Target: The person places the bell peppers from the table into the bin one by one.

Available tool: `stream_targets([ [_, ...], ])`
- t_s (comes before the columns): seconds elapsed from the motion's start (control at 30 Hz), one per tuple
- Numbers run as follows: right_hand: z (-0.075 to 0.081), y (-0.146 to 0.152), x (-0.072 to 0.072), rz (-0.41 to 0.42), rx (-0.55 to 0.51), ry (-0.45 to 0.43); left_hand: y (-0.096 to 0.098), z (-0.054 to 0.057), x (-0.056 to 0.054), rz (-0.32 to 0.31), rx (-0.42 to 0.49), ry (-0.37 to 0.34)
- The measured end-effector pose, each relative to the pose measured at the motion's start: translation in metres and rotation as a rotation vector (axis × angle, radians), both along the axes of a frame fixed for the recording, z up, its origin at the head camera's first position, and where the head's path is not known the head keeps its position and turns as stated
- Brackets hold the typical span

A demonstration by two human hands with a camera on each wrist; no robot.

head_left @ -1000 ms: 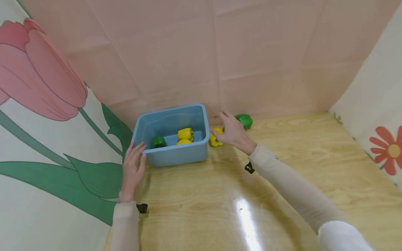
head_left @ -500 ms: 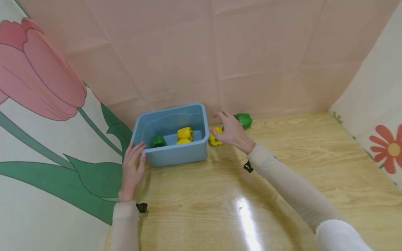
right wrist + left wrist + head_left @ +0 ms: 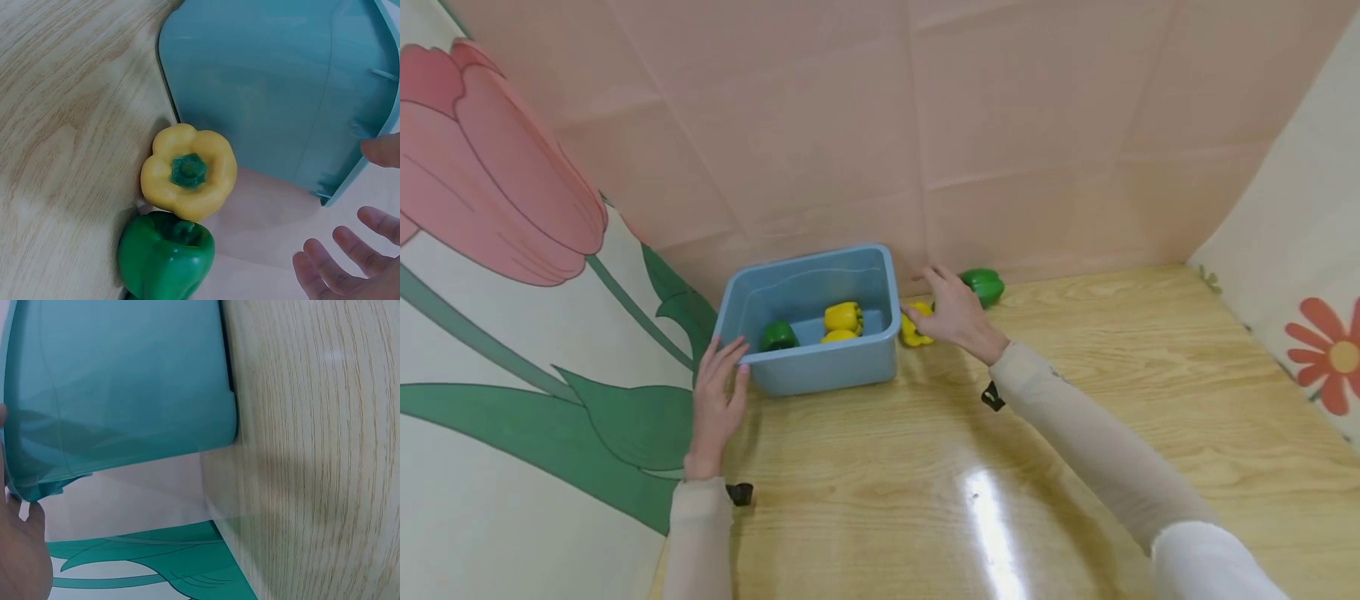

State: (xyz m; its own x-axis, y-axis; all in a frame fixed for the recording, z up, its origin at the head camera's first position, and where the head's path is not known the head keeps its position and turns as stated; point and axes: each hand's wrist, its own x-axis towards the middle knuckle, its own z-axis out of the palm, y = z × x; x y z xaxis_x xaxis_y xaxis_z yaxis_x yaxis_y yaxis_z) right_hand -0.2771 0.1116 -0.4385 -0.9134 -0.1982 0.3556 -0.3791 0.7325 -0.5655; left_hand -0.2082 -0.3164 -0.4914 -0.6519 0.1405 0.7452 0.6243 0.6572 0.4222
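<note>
My left hand [image 3: 717,408] grips the front left corner of a blue plastic bin [image 3: 820,371], fingers over the rim and thumb outside. In the bin lie a green bell pepper [image 3: 778,336] and two yellow bell peppers [image 3: 841,317]. My right hand [image 3: 958,317] hovers beside the bin's right end, fingers spread, holding nothing, its thumb [image 3: 382,150] right at the rim. Below it a yellow bell pepper [image 3: 215,169] sits against the bin's side, with a green bell pepper [image 3: 159,265] touching it. Past the back of this hand, a green bell pepper [image 3: 988,286] shows, partly hidden.
The wood-grain table [image 3: 865,483] stretches in front of the bin and to its right. A pink cloth backdrop [image 3: 820,133] rises close behind the bin. Flower-patterned panels stand at both sides, the tulip panel [image 3: 625,417] close by my left hand.
</note>
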Motion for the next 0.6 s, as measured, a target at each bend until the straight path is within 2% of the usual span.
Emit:
stream_targets([
  [0.4,-0.008,0.004,-0.005,-0.018,0.013,-0.025,0.003,0.003,-0.001,-0.009,-0.005,0.006],
  [0.6,-0.016,0.003,-0.009,-0.009,0.004,-0.066,0.002,0.002,0.0,-0.007,0.002,0.011],
])
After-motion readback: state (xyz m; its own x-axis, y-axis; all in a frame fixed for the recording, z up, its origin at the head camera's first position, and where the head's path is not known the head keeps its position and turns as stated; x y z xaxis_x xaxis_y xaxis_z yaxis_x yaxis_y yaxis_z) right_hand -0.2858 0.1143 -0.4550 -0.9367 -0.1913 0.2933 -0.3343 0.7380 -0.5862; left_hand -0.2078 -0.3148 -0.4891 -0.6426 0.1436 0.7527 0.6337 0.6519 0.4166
